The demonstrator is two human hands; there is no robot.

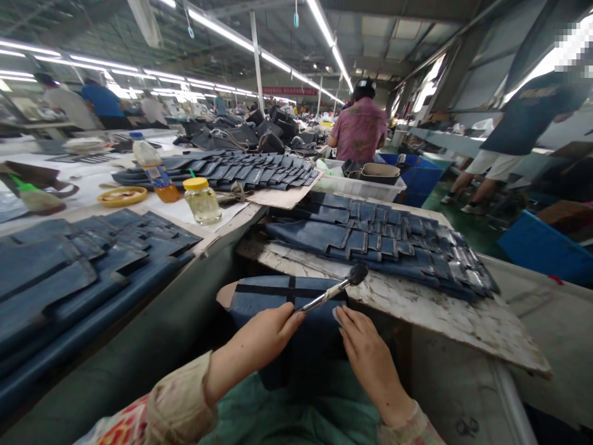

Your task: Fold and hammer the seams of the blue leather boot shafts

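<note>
A dark blue panel (264, 303) with black strips crossing on it lies over my lap, just in front of me. My left hand (273, 327) is closed around the handle of a brush (324, 296), whose dark, rounded head points up and to the right above the panel. At the panel's right edge is my right hand (364, 346), its fingers together and the fingertips touching the edge; the thumb side is partly hidden.
Blue pieces (380, 241) overlap on a worn board (463, 321) at right; more blue pieces (69, 259) lie left. Behind stand a yellow-lidded jar (202, 201), a bottle (157, 173) and a yellow dish (121, 196). A person (359, 127) sits beyond a white bin (361, 185).
</note>
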